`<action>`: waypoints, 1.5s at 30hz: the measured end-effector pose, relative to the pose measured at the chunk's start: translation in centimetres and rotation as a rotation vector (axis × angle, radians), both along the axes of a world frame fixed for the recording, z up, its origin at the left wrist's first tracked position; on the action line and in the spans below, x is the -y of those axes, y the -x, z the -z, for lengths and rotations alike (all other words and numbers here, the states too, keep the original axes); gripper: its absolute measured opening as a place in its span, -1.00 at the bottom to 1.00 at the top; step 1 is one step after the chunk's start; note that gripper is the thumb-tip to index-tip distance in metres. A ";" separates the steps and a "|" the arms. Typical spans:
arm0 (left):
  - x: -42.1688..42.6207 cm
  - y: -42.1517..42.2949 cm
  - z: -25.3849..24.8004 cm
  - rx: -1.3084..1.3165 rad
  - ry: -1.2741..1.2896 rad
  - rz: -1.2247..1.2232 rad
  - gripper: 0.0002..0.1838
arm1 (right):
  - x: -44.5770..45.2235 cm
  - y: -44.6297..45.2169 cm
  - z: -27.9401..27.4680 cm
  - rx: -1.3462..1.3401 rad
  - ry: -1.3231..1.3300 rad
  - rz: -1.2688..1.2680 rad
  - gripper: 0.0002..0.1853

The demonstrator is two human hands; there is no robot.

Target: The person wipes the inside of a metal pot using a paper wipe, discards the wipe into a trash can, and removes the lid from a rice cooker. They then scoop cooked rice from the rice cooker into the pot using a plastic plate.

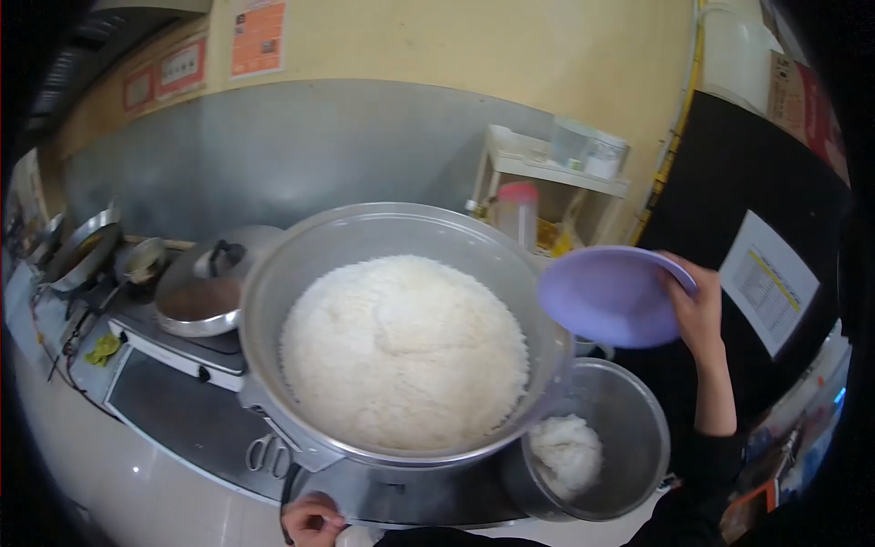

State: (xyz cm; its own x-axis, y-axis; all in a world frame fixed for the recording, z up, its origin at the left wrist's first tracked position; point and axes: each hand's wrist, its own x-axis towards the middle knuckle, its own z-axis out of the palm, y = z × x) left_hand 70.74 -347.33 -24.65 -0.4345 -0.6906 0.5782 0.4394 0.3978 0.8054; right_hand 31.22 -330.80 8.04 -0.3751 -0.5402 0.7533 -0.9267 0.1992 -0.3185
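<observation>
My right hand (696, 305) grips a purple plastic bowl (602, 296) by its rim, holding it tilted above the right edge of a large metal pot. That big pot (401, 219) is filled with white cooked rice (401, 346). Below the bowl stands a smaller metal pot (629, 401) with a clump of rice (567, 454) inside. Down at the counter's front edge is my left hand (312, 521), its fingers curled in. Whatever it may hold is hidden; a black strip and a small white thing lie close beside it.
Scissors (268, 456) lie on the counter left of the big pot. A lidded pan (205, 292) sits on a gas stove (173, 360), with more pans farther left. Behind, a small shelf (556, 169) carries containers, and a red-lidded jar (518, 214) stands beside it.
</observation>
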 end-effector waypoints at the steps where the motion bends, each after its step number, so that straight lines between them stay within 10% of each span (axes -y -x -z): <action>1: 0.2 -0.2 -3.2 0.033 0.092 -0.259 -0.62 | 3.1 0.2 -0.2 -0.077 -0.032 -0.070 -0.82; 5: 2.2 2.3 -11.8 0.214 0.491 -0.769 -0.49 | 17.1 0.9 2.1 0.251 -0.221 -0.290 -0.83; 12: 4.3 7.4 -15.7 -0.075 0.483 -0.807 -0.28 | 32.4 4.8 9.7 0.109 -0.372 -0.090 -0.79; 23: 4.5 6.5 -15.6 0.099 0.676 -0.937 -0.29 | 40.7 6.9 11.3 0.479 -0.794 -0.420 -0.65; 44: 4.6 6.3 -16.2 0.283 0.984 -1.106 -0.15 | 42.8 -6.3 11.5 0.097 -1.114 -0.864 -0.65; 45: 3.5 6.9 -14.2 0.158 0.623 -1.125 -0.08 | 41.2 -7.1 10.0 0.063 -1.129 -0.882 -0.67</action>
